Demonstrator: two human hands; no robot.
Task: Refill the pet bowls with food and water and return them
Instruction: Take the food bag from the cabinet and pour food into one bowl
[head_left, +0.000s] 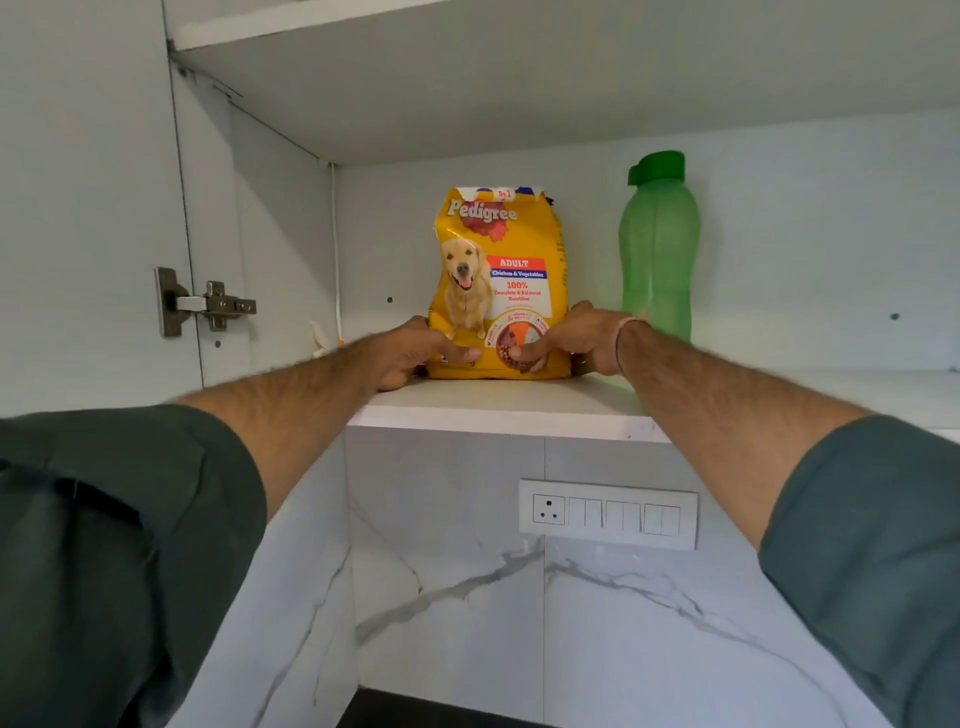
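A yellow bag of dog food (498, 260) with a torn-open top stands upright on the lower shelf (509, 410) of an open wall cupboard. My left hand (415, 351) grips its lower left side, thumb across the front. My right hand (571, 340) grips its lower right side, thumb on the front too. The bag's base rests on the shelf. A green plastic water bottle (658, 244) with a green cap stands upright just right of the bag, behind my right wrist. No pet bowls are in view.
The cupboard door with a metal hinge (208, 304) is swung open at the left. An upper shelf (519, 78) spans overhead. Below the cupboard is a marble-patterned wall with a white switch and socket panel (608, 513). A dark counter edge (415, 712) shows at the bottom.
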